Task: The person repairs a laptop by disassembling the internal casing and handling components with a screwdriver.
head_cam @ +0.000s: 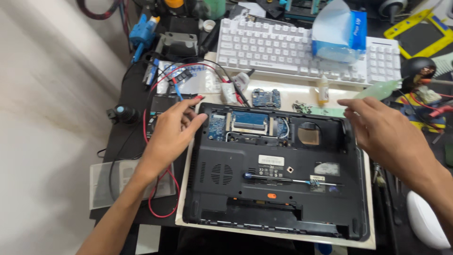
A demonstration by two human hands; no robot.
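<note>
My left hand (172, 134) rests at the upper left corner of the upturned black plastic laptop base (273, 189), fingers spread and loosely curled against its edge, gripping nothing; I take it that the grip sits there to steady the shell from that side. My right hand (384, 137) hovers flat and open over the laptop's upper right corner, fingers stretched toward the left of the frame, holding nothing and, as far as I can tell, just off the plastic. The laptop lies underside up in the middle of the frame on a pale cream mat (278, 233) on the dark worktop (134, 92), its long axis running left to right, the open service bay with blue circuit boards (249, 122) turned toward the top of the frame and the empty battery slot toward the bottom. A slim screwdriver with a blue handle end (283, 178) lies loose across the base, parallel to that long axis, handle at the left and tip pointing right, near both hands. Above the laptop a white keyboard (283, 49) carries a blue tissue pack (339, 33), pushed back out of the way. Red and black probe leads (188, 71) trail in the upper left beside my left hand.
</note>
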